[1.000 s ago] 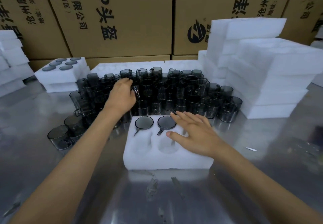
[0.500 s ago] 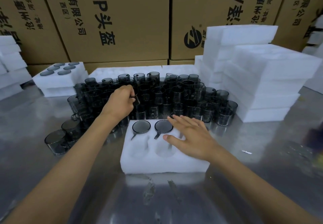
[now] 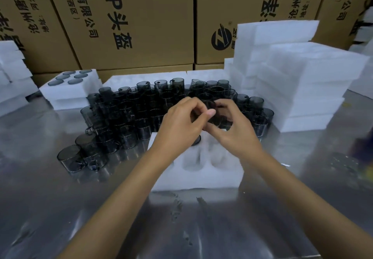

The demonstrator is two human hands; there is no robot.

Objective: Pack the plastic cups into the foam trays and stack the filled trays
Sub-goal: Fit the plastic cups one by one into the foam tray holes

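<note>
Smoky plastic cup [image 3: 212,110], thin-walled, probably light and slick, sits pinched between the left hand [image 3: 181,125] and right hand [image 3: 236,125], both grips curled on it above the foam tray [image 3: 201,176]. Holding it by the rim or wall looks safest. Loose cups [image 3: 125,117] crowd the table [image 3: 181,228] behind.

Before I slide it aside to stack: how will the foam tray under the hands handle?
The foam tray probably feels very light for its bulk. It may skid easily on the shiny metal table. Its thick block shape suggests it stays fairly stiff, though its edges could dent.
</note>
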